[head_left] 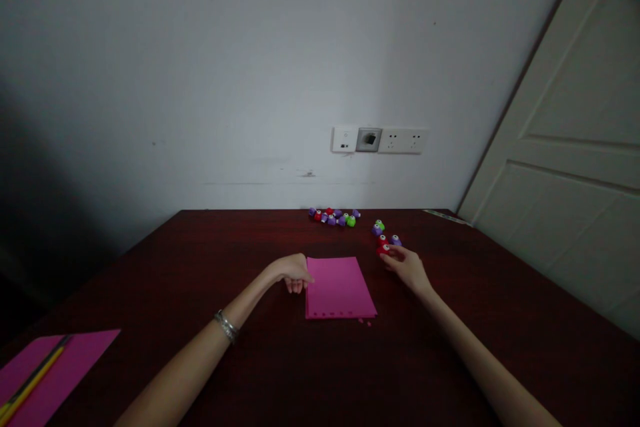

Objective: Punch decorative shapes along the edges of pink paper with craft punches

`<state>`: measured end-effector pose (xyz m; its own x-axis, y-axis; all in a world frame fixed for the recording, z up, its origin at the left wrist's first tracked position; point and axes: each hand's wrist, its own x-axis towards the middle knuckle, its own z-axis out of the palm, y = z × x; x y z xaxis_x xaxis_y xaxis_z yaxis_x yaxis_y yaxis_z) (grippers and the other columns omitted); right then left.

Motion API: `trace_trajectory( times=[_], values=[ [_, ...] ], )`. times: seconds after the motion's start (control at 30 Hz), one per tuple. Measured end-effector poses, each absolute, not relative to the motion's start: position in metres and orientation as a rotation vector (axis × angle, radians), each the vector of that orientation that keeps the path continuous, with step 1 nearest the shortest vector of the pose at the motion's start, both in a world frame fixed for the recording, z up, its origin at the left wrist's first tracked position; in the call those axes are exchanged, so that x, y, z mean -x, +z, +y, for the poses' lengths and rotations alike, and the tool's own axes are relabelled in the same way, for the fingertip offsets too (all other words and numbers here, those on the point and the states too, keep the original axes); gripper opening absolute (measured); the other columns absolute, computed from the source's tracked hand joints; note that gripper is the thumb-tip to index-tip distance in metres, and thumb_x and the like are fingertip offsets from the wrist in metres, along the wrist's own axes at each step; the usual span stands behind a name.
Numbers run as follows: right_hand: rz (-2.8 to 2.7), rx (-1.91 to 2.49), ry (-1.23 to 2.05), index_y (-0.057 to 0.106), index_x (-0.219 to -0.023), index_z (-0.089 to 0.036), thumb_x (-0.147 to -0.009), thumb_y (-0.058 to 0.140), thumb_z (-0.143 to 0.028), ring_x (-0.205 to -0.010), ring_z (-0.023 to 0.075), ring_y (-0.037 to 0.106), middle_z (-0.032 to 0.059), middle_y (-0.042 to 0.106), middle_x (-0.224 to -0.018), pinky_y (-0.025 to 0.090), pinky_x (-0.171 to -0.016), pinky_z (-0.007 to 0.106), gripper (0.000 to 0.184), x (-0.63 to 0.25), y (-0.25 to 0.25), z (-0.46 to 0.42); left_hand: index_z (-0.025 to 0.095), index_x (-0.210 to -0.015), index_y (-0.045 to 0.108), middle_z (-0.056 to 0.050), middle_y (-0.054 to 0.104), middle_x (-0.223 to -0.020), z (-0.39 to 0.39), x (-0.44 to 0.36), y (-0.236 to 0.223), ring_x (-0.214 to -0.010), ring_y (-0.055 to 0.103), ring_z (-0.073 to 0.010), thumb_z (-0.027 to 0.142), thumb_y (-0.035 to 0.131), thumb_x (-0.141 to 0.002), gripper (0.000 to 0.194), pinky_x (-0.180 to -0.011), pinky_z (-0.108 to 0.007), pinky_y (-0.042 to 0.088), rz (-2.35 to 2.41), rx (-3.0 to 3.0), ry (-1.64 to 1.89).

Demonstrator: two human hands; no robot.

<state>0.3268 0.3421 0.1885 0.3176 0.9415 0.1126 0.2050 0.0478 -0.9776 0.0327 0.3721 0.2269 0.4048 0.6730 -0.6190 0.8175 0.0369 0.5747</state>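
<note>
A stack of pink paper (339,288) lies in the middle of the dark red table, with a row of small punched shapes along its near edge. My left hand (295,271) grips the paper's left edge, thumb on top and fingers curled beside it. To the right, my right hand (406,265) has thumb and fingertips closed on a red craft punch (383,249) with a white top. Just behind it are another red punch (383,239) and a purple one (396,239). Two tiny pink paper bits (365,322) rest by the near right corner.
Several red, purple and green punches (331,219) are bunched against the wall. A green punch (380,224) and a purple punch (377,230) stand nearer. At left, a yellow-and-black pencil-like pair (37,373) lies on another pink sheet (83,357). A thin strip (447,217) lies back right.
</note>
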Motion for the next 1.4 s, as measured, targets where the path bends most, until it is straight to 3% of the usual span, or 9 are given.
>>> trace_trajectory(
  times=[0.13, 0.43, 0.77, 1.1, 1.23, 1.4],
  values=[
    [-1.237, 1.586, 0.460, 0.065, -0.078, -0.017, -0.054, 0.070, -0.034, -0.069, 0.0242, 0.060, 0.0047, 0.064, -0.066, 0.044, -0.070, 0.036, 0.030, -0.355, 0.183, 0.346, 0.011, -0.052, 0.054, 0.000, 0.052, -0.039, 0.371, -0.034, 0.228, -0.034, 0.048, -0.0090, 0.021, 0.049, -0.075, 0.026, -0.044, -0.024, 0.043, 1.335, -1.723, -0.197],
    [-1.446, 1.684, 0.141, 0.063, -0.084, -0.016, -0.063, 0.061, -0.041, -0.073, 0.0252, 0.059, 0.0097, 0.065, -0.081, 0.043, -0.071, 0.036, 0.033, -0.369, 0.166, 0.355, 0.012, -0.053, 0.054, 0.000, 0.052, -0.038, 0.373, -0.032, 0.225, -0.034, 0.047, -0.0088, 0.024, 0.050, -0.073, 0.024, -0.042, -0.022, 0.043, 1.302, -1.774, -0.190],
    [-1.498, 1.705, 0.081, 0.061, -0.083, -0.015, -0.067, 0.058, -0.041, -0.068, 0.0216, 0.059, 0.0080, 0.064, -0.075, 0.044, -0.068, 0.032, 0.031, -0.374, 0.158, 0.359, 0.013, -0.051, 0.052, 0.000, 0.051, -0.037, 0.376, -0.032, 0.222, -0.034, 0.047, -0.0095, 0.027, 0.050, -0.073, 0.026, -0.041, -0.023, 0.042, 1.303, -1.799, -0.229],
    [-1.475, 1.718, -0.008, 0.054, -0.089, -0.016, -0.066, 0.059, -0.045, -0.076, 0.0232, 0.055, 0.0089, 0.058, -0.081, 0.043, -0.072, 0.034, 0.038, -0.370, 0.163, 0.355, 0.014, -0.049, 0.052, 0.001, 0.051, -0.039, 0.377, -0.028, 0.224, -0.030, 0.042, -0.0072, 0.032, 0.053, -0.069, 0.028, -0.032, -0.017, 0.029, 1.281, -1.976, -0.112],
    [-1.472, 1.664, -0.107, 0.049, -0.082, -0.019, -0.074, 0.050, -0.042, -0.074, 0.0216, 0.052, 0.0081, 0.055, -0.082, 0.041, -0.068, 0.032, 0.024, -0.356, 0.179, 0.345, 0.014, -0.054, 0.055, 0.001, 0.052, -0.042, 0.383, -0.020, 0.229, -0.030, 0.041, -0.0059, 0.032, 0.054, -0.070, 0.024, -0.031, -0.016, 0.026, 1.281, -2.002, 0.043],
    [-1.705, 1.491, 0.176, 0.049, -0.073, -0.022, -0.078, 0.046, -0.036, -0.058, 0.0163, 0.048, 0.0007, 0.053, -0.067, 0.037, -0.059, 0.028, 0.015, -0.316, 0.194, 0.327, 0.013, -0.061, 0.058, 0.001, 0.053, -0.046, 0.392, -0.009, 0.231, -0.033, 0.044, -0.0059, 0.032, 0.053, -0.071, 0.023, -0.032, -0.016, 0.026, 1.288, -2.014, 0.217]
  ],
)
